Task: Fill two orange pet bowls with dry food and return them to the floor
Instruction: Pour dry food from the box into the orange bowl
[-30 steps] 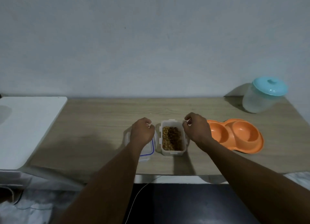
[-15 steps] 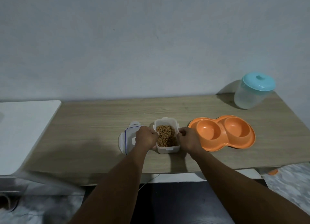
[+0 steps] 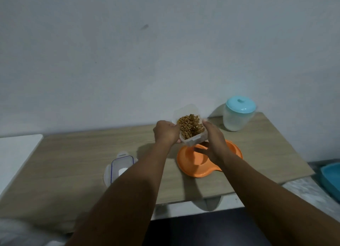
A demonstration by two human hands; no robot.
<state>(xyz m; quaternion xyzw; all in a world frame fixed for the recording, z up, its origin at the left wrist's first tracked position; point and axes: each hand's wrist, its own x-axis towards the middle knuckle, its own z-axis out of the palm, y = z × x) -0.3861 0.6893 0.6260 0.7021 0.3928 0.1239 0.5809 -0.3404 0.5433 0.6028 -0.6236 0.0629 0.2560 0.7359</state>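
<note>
Left hand [image 3: 166, 132], just left of the frame's centre, is closed around the near left corner of a clear plastic food container [image 3: 191, 125], holding it lifted off the wooden table [image 3: 73, 163] and tilted, its open mouth turned toward the camera so the brown dry kibble [image 3: 191, 127] inside shows. At the far left edge a white surface [image 3: 16, 153] adjoins the table. Lower left of the hands, the container's clear lid [image 3: 120, 167] with a blue seal line lies flat on the table, partly hidden by the left forearm. Right of centre, the right hand [image 3: 214, 143] steadies the container from its right side, thumb against the wall and fingers spread beneath it; how firmly it grips is hard to judge from this angle. Directly under the container and that hand sits the orange double pet bowl [image 3: 193, 164] on the table, its visible left well holding no food. Toward the upper right stands a frosted jar with a turquoise lid [image 3: 238, 114] by the wall. At the right edge, a teal tray [image 3: 331, 177] is cut off by the frame.
</note>
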